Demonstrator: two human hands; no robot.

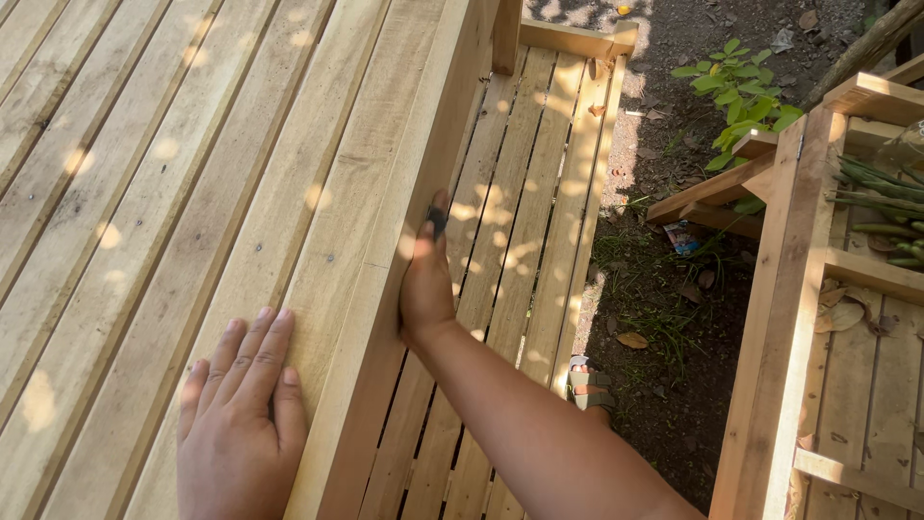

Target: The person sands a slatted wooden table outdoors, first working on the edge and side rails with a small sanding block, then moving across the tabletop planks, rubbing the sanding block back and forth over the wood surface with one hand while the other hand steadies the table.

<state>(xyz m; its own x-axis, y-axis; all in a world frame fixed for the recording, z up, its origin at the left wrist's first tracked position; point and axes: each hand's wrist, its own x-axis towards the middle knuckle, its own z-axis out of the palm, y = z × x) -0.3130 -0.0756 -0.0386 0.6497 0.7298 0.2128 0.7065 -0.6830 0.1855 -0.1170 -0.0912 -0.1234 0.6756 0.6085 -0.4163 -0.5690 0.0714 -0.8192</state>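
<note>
Left hand [236, 424] lies flat and empty, fingers together, on the slatted wooden top [144, 193]. Right hand [425, 284], arm extended forward, presses a small dark block [437, 221] against the vertical side board [404, 241] of the frame, fingers closed around it. Lower slatted shelf [520, 193] sits below; a sandalled foot [587, 380] rests on the soil
</note>
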